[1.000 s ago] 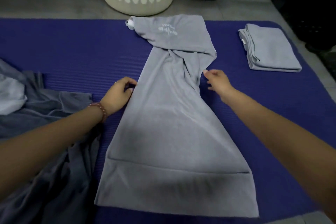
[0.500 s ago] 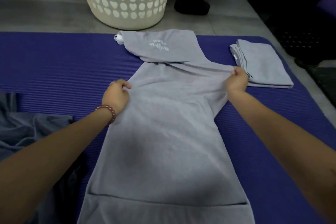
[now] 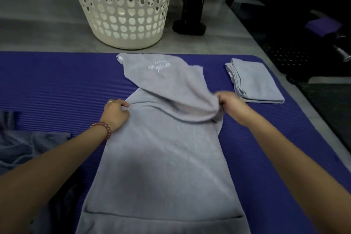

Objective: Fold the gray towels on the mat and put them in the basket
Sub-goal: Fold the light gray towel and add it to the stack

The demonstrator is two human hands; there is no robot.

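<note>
**Straightening the towel ahead of its fold**

Spreading is the step in hand. A long gray towel point(image 3: 161, 157) lies lengthwise down the middle of the purple mat point(image 3: 57, 81), its near end flat toward the near edge. Its far end, printed with a white logo, is flopped back askew near the far edge. The left hand point(image 3: 116, 114) pinches the towel's left edge with curled fingers. The right hand point(image 3: 232, 107) grips a raised bunch of cloth at the right edge, lifted off the mat.

One folded towel point(image 3: 258, 81) lies at the mat's far right corner, not yet in the basket point(image 3: 123, 15), which stands on the tiled floor point(image 3: 38, 30) just beyond the far edge. Rumpled gray cloth point(image 3: 22, 148), probably more towels, sits at the left edge.

Next, the skewed far end likely needs pulling out flat and square, both hands drawing evenly, before any fold will line up.
</note>
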